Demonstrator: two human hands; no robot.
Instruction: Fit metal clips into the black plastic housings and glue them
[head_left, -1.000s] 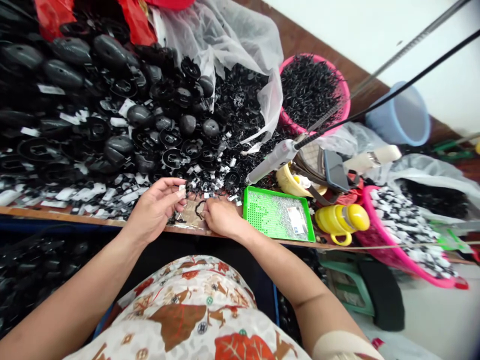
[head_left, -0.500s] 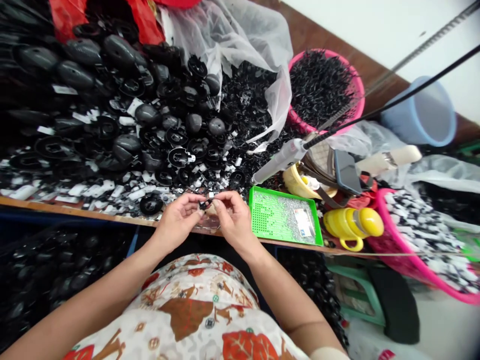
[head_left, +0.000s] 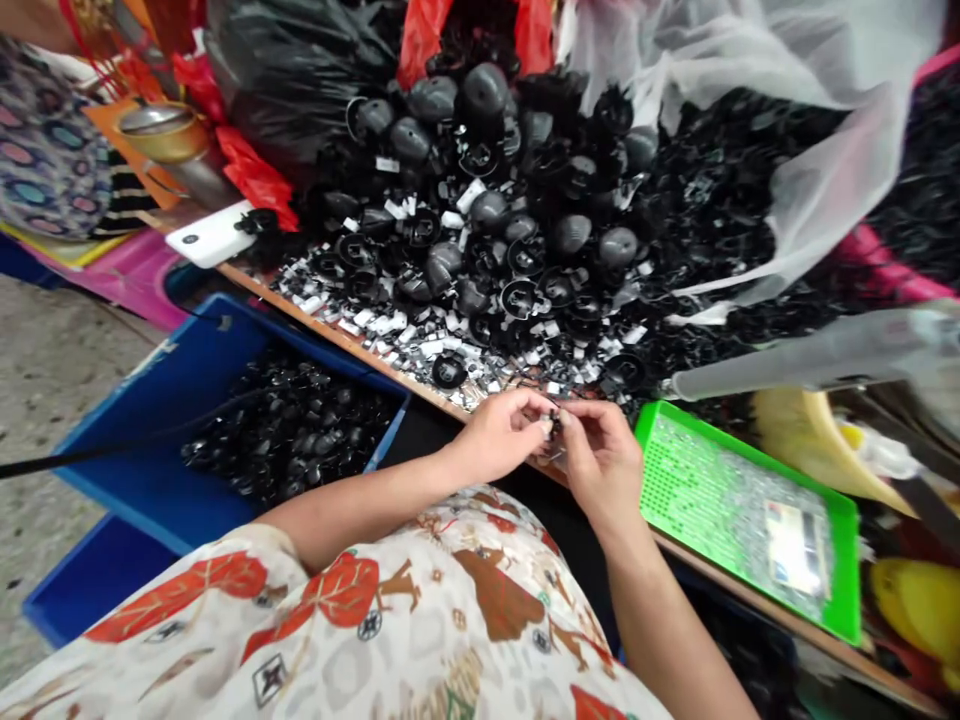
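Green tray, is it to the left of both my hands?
No, the green tray lies to the right of your right hand.

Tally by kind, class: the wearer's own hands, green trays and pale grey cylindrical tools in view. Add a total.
Hands: 2 (left hand and right hand, both pinching a small dark piece)
Green tray: 1
Pale grey cylindrical tool: 1
Total: 4

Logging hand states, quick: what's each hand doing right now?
Left hand: closed, pinching a small black part.
Right hand: closed at the same part, exact grip too small to tell.
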